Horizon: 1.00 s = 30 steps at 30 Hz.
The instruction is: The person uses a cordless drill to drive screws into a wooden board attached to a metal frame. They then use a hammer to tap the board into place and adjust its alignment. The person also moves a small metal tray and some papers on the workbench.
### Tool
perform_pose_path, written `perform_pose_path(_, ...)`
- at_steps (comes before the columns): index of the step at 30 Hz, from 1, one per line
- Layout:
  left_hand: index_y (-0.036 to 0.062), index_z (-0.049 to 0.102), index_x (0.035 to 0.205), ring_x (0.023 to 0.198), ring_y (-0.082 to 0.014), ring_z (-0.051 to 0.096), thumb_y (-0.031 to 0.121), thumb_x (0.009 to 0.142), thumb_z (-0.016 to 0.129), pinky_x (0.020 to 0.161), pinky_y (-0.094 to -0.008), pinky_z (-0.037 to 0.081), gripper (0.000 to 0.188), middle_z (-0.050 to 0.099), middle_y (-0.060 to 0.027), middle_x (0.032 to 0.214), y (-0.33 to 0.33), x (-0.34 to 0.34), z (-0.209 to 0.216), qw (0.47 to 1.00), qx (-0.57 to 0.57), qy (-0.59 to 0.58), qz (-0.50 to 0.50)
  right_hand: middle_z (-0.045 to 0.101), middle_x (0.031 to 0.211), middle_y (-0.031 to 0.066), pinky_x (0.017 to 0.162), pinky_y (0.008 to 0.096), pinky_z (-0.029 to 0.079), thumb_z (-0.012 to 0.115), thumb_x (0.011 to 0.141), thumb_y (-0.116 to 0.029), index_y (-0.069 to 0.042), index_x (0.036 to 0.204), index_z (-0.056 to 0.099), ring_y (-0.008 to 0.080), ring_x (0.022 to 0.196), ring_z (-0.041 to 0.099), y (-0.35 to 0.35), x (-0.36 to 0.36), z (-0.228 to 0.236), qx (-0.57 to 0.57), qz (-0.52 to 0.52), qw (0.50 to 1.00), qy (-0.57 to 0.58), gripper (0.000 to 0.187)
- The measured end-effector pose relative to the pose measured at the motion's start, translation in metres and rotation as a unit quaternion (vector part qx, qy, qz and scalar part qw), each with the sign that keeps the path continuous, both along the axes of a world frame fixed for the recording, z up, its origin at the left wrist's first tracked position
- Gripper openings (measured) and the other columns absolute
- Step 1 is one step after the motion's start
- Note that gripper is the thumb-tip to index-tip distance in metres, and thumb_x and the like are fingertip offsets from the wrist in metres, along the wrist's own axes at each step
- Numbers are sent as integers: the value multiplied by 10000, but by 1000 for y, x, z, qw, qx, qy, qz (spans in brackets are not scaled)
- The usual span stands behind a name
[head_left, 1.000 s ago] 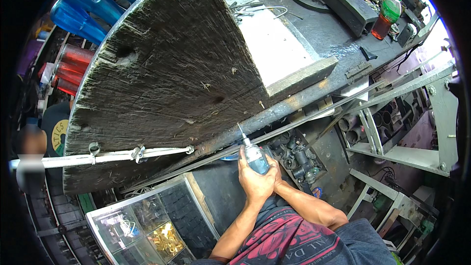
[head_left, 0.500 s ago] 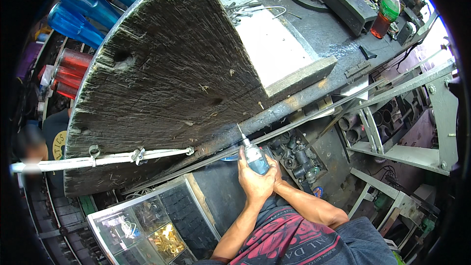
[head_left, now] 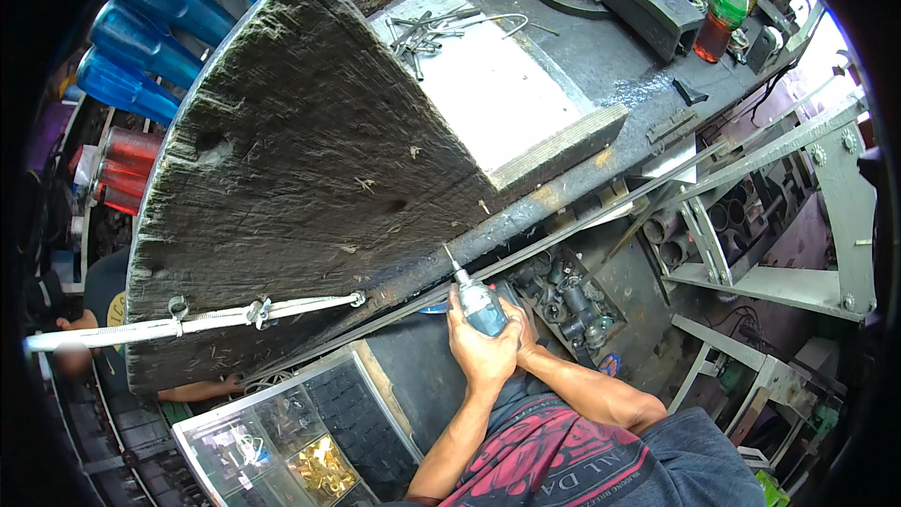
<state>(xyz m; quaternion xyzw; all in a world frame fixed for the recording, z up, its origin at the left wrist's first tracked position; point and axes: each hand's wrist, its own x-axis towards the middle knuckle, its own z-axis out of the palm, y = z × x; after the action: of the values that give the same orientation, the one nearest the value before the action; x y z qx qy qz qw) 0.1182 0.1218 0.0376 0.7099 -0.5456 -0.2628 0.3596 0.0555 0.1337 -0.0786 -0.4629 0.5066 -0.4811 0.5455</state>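
A blue-grey handheld rotary tool [head_left: 482,312] with a silver collar and a thin metal bit is held in front of my body. My left hand [head_left: 481,349] wraps around its body, and my right hand [head_left: 527,330] closes on it from the right. The bit points up and away, its tip near the rusty bench edge [head_left: 488,230] below a large dark wooden board [head_left: 300,150]. Whether the tip touches the metal I cannot tell.
A person's arm [head_left: 199,391] shows at the lower left. A divided tray [head_left: 282,376] holds brass-coloured pieces [head_left: 323,469]. On the bench are loose metal rods [head_left: 434,30] and a green-capped bottle [head_left: 723,17] of red liquid. A white rod [head_left: 202,321] crosses the board; a metal frame [head_left: 760,286] stands right.
The bench and board have shifted slightly left in view. The tool has moved a little left, still in both hands. Another person's arm has appeared below the board.
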Motion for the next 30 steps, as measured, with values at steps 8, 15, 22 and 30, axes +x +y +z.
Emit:
perform_pose_path(8, -135, 405, 1436, 1090, -259, 647, 66, 658, 824, 996, -367, 505, 906, 651, -217, 1197, -3, -1, -2, 1000, -6, 19, -1, 722, 1041, 90, 849, 341, 521, 776, 804, -240, -28, 1212, 649, 128, 926, 619, -4, -2, 4, 11, 0, 1000, -3, 478)
perform_pose_path(15, -147, 396, 1437, 1086, -258, 647, 73, 657, 828, 991, -363, 505, 918, 652, -224, 1193, -5, -1, 0, 1000, -3, 30, -4, 713, 1056, 105, 866, 346, 517, 774, 801, -244, -20, 1188, 651, 147, 943, 621, -4, -1, -1, -11, -8, 999, -38, 463)
perform_pose_path(22, -147, 392, 1442, 1090, -260, 643, 75, 650, 819, 992, -366, 503, 927, 644, -230, 1207, -10, 0, 1, 1000, 8, 29, 4, 692, 1079, 196, 863, 420, 533, 763, 785, -219, -29, 1202, 634, 371, 1000, 688, -9, 1, -4, -8, -1, 1000, -7, 475)
perform_pose_path(30, -153, 391, 1442, 1271, -393, 568, 106, 630, 812, 1105, -421, 425, 950, 561, -320, 1347, -18, 1, 2, 996, 43, 80, 21, 690, 1057, 216, 844, 462, 531, 820, 715, -265, -33, 1183, 624, 429, 992, 674, -18, 1, 0, 28, 10, 1000, 5, 558)
